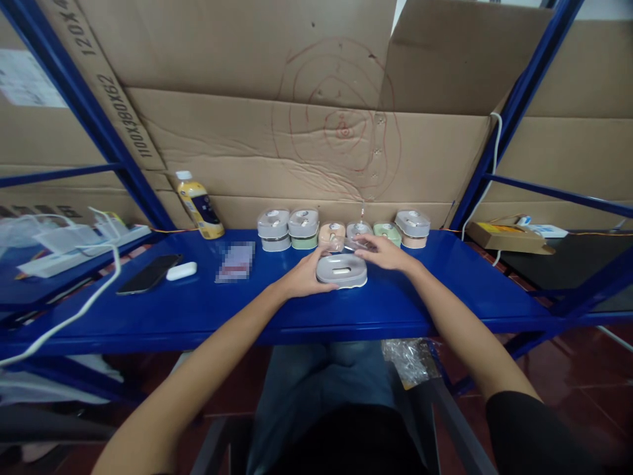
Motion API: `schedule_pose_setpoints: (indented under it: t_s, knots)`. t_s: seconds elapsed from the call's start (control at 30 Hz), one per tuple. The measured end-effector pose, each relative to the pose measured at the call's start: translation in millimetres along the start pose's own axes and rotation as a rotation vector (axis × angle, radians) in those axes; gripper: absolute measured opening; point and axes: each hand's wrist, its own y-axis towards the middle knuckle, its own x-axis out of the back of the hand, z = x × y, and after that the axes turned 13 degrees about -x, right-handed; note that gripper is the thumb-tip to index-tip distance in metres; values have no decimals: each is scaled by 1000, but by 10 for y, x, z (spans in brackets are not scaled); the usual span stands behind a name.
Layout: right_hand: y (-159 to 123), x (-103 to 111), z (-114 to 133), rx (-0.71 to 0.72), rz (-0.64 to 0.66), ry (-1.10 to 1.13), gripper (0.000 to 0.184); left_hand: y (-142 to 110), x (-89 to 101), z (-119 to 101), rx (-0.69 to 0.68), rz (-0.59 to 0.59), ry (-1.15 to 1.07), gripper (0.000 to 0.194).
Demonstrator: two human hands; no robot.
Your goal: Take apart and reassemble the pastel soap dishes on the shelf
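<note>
A grey oval plastic box [341, 272] with a slot in its top lies near the front of the blue table. My left hand [305, 274] grips it from the left side, with the thumb along the front. Just behind it, my right hand [383, 253] has its fingers and thumb curled round the front of a second grey box [357, 231] with a clear lid. The fingers partly hide that box. Beside it stand a peach box [331, 232] on the left and a green box [387, 231] on the right, both lidded.
Stacked boxes stand at the left [273, 227] and right [414, 225] of the row. A yellow bottle [200, 206], a phone [150, 274], a white case [181, 271] and a blurred packet [236, 262] lie leftward. Cardboard [222, 132] backs the blue table [277, 313].
</note>
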Motion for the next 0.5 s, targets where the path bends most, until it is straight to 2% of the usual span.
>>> schedule_pose_setpoints:
  t_s: [0.1, 0.27, 0.5]
  knots:
    - [-41, -28, 80, 38, 52, -64, 69, -4, -44, 36, 55, -20, -59, 118]
    - [-74, -127, 189, 149, 46, -226, 74, 2, -105, 64, 90, -53, -112, 123]
    - [-69, -249, 220, 200, 72, -256, 81, 31, -89, 8, 80, -47, -119, 121]
